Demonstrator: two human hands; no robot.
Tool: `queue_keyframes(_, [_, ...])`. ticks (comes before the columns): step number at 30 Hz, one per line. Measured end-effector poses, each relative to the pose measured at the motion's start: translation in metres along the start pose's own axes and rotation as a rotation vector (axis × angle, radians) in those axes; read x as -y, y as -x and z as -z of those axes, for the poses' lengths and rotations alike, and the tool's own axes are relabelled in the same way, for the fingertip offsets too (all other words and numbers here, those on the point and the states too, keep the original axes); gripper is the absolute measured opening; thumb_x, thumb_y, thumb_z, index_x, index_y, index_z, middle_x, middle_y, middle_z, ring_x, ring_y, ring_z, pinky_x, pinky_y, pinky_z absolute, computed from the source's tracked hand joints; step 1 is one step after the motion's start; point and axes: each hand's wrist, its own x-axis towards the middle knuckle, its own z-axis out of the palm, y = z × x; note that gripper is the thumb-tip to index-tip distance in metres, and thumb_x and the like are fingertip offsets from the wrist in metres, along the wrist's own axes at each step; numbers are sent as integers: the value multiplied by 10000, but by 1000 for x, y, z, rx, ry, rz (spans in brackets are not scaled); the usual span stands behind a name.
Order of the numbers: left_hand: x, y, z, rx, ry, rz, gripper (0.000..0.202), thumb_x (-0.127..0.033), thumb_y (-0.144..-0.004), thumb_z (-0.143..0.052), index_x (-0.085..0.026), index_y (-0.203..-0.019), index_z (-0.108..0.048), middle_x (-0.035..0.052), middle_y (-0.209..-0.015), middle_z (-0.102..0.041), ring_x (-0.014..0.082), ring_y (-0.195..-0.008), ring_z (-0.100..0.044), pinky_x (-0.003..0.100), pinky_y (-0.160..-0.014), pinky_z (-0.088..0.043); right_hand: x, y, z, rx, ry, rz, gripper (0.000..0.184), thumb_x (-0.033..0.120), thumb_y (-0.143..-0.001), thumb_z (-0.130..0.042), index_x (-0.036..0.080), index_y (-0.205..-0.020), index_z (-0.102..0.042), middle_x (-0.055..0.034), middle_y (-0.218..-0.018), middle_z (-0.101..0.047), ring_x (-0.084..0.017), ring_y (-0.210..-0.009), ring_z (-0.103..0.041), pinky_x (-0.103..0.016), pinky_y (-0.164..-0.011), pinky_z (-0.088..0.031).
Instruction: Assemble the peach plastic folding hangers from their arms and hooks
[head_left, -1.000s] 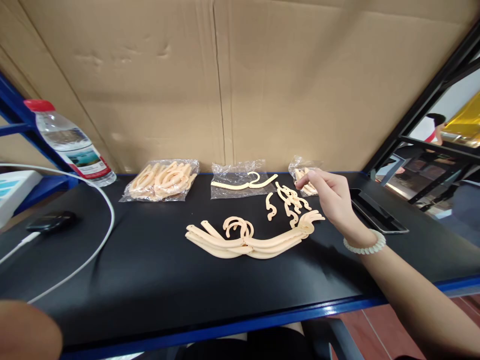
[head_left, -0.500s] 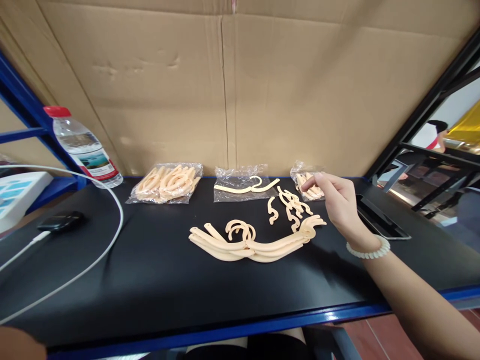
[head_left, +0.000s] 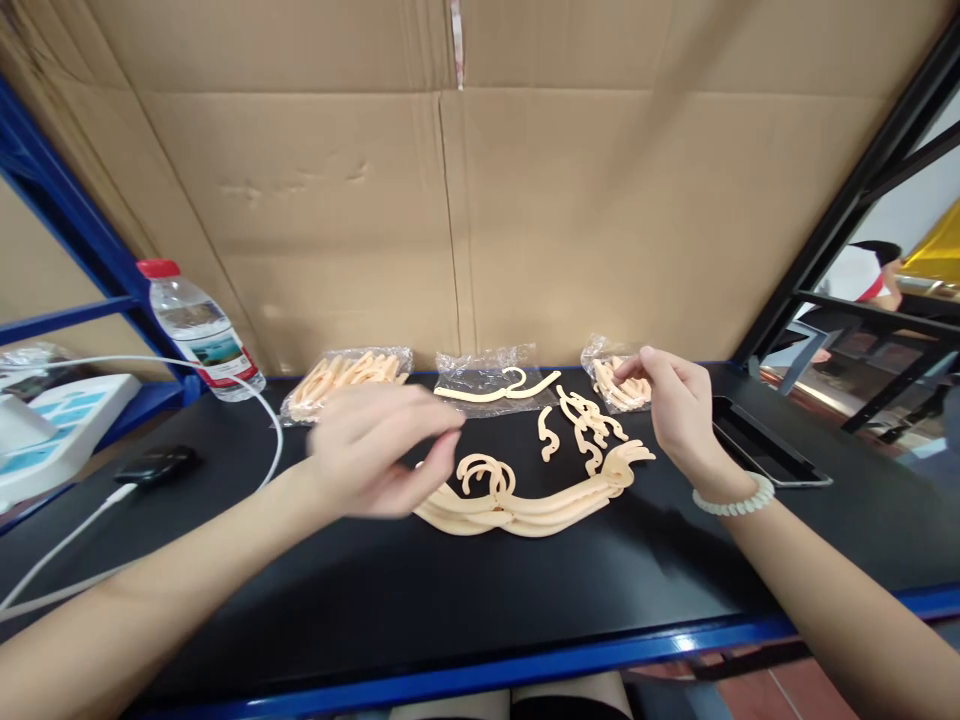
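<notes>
A stack of cream plastic hanger bodies (head_left: 540,503) lies in the middle of the black table (head_left: 420,610). My left hand (head_left: 379,450) hovers over its left end, smeared by motion, fingers loosely curled with nothing seen in them. Small cream hook pieces (head_left: 589,425) lie loose behind the stack. My right hand (head_left: 671,405), a bead bracelet on its wrist, reaches to a small clear bag of hook pieces (head_left: 616,375) at the back; its fingers pinch at the bag's contents.
Two more clear bags (head_left: 341,380) (head_left: 495,385) of cream parts lie along the cardboard back wall. A water bottle (head_left: 199,330), a white cable (head_left: 97,510), a small black device (head_left: 154,463) and a white box (head_left: 56,420) are at left. A dark tablet (head_left: 765,440) lies at right.
My left arm has swung in from the lower left to above the hanger stack. My right hand has stayed at the small bag. The view has tilted upward.
</notes>
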Motion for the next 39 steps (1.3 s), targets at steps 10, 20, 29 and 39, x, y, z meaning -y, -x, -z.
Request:
queue_keyframes(10, [83,-25,-100,779,-144,287,171,-298,-871,-584,-174,-941,-678,75,-994,-700,246,-954,-656,332,-806,-506,-19,2,-4,61,-16,-76,334,350,-864,-540,193,-602,-676,-24,-651,-663,-188,-700,-608,-354,-761,-446])
queue_keyframes(20, [84,-41,-162,882,-106,541,315,-343,-926,-581,-151,-1175,-587,96,-1171,-618,226,-997,-628,435,-847,-540,-21,8,-11,116,-16,-120,376,424,-863,-532,199,-596,-674,-27,-623,-659,-189,-663,-611,-343,-695,-473])
queue_keyframes(29, [84,-38,-180,816,25,523,313,-319,-925,-587,-150,-1188,-580,95,-1174,-615,222,-983,-633,423,-828,-551,-17,8,-13,155,-5,-117,345,377,-849,-520,201,-595,-672,-26,-621,-659,-189,-664,-612,-346,-712,-481])
queue_keyframes(39, [64,-22,-135,403,118,322,125,-142,-886,-597,-159,-1009,-591,64,-1009,-614,193,-931,-615,371,-847,-517,-6,19,-20,181,60,-80,225,330,-780,-663,202,-965,-647,-45,-941,-632,-164,-738,-569,-324,-677,-499])
